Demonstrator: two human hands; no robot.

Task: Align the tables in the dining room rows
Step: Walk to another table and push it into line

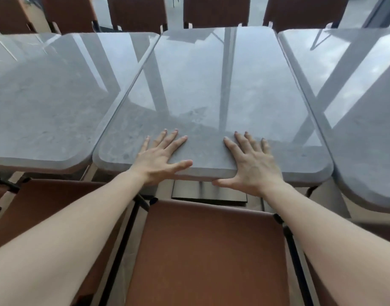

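Centrally, the middle tabletop (211, 89) lies between a left tabletop (46, 102) and a right tabletop (366, 102), each separated from it by a narrow dark seam. Its near edge appears to sit slightly nearer the viewer than the left neighbour's, though wide-angle distortion makes this uncertain. The left hand (160, 159) rests flat on the surface near that edge, fingers (167, 140) straight and spread, thumb lying along the rim. The right hand (253, 166) also lies flat with fingers spread, its thumb hooked below the edge; neither hand closes around anything.

Judged step: positioning the middle tabletop within its row. The next move probably calls for an even two-handed push or pull, keeping the slab square so both seams stay parallel and the near edges come level.

Surfaces are grey, stone-patterned and glossy, mirroring window frames; corners are rounded and edges thick. A dark flat base plate (209, 193) shows beneath. A brown leather-like chair seat (207, 250) on a black frame stands just before it; similar chairs (216, 9) line the far side.
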